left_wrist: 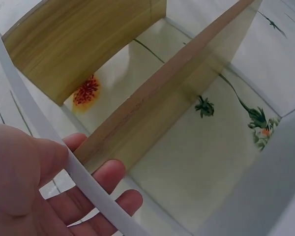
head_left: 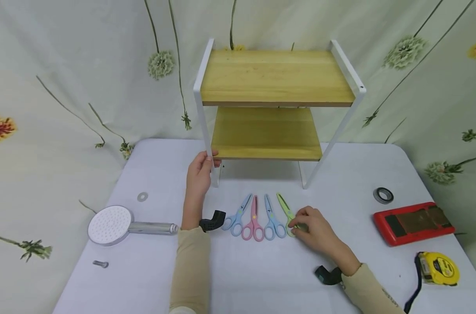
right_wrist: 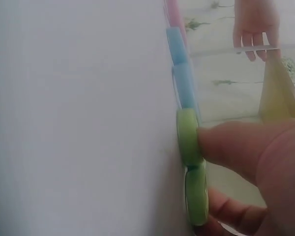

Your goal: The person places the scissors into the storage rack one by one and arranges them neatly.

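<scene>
Left hand (head_left: 199,171) wraps its fingers around the white front leg of the shelf (head_left: 276,77), thumb on one side, fingers on the other. Right hand (head_left: 315,230) sits on the table (head_left: 261,270), fingertips pinching the handles of the green scissors (head_left: 286,208), last in a row of 4 pairs just in front of the shelf.

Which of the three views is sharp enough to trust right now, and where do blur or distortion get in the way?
Head view: evenly lit and sharp, soft shadow under the shelf rack, slight wide-angle bowing at the table's edges. Left wrist view: the left hand on the rack's white frame is clear, but lines bend strongly. Right wrist view: hazy and washed out, the green scissors and right hand soft.
</scene>
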`<state>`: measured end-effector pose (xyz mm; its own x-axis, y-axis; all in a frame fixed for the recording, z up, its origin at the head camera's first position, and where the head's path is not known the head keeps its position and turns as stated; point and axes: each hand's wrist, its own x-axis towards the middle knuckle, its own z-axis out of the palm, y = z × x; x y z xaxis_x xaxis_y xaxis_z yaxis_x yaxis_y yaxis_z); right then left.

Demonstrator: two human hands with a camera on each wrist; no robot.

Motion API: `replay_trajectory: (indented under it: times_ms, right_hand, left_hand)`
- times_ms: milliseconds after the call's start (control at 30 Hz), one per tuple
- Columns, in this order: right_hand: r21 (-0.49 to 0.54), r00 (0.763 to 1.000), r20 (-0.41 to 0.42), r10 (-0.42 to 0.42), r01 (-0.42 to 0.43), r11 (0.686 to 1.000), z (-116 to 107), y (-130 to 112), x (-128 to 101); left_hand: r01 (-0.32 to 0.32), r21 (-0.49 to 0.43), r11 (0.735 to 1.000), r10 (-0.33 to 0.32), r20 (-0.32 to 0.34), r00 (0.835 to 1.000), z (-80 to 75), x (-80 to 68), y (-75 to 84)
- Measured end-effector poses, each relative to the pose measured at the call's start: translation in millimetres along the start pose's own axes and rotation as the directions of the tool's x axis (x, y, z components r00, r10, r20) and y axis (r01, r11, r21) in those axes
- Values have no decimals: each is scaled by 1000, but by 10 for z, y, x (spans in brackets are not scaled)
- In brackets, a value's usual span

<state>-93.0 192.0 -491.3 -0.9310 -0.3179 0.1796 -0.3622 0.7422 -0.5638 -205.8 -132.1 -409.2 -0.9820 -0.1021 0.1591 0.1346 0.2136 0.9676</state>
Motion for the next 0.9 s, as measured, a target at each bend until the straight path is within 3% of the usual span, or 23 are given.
replay_trajectory:
  times_ms: [400,567,733,900]
  right_hand:
    - [-12,996,-65,56,-56,998,48,-43,-2]
    - [39,992,-58,114,-112,993,30,-41,-20]
    - [113,987,0,160,-159,981,-37,-16,-12]
    - [200,968,155,199,-228,953,-164,20,6]
  left_hand:
    - [24,-46,999,-26,-33,999,9,-26,-53]
    - [16,-56,998,-18,-35,999,15,-45,-64]
    - [0,-62,998,-3,-43,999,22,-49,-62]
    - [-5,-61,998,2,-49,999,29,-35,-57]
